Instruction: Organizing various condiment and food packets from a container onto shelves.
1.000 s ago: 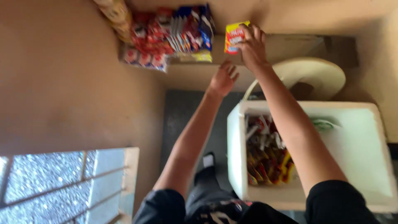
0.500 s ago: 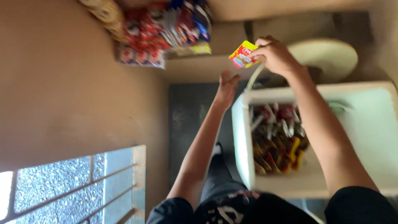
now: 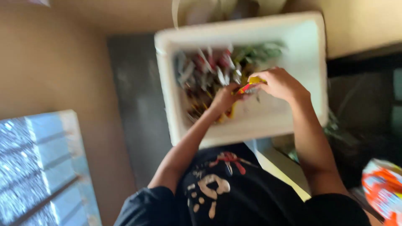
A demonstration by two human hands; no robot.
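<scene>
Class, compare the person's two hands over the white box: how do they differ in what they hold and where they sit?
The right hand pinches a small yellow-and-red packet; the left hand holds nothing clearly visible. The right hand sits higher in the picture, the left nearer the packets' pile. Both reach into the white foam box.

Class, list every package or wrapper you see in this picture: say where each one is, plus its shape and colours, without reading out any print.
Small yellow and red packet: flat, held between both hands over the white foam box.
Heap of small wrapped packets: inside the box's far half; red, green, silver, yellow, blurred.
Orange and white printed bag: bottom right corner, rounded, partly cut off.
</scene>
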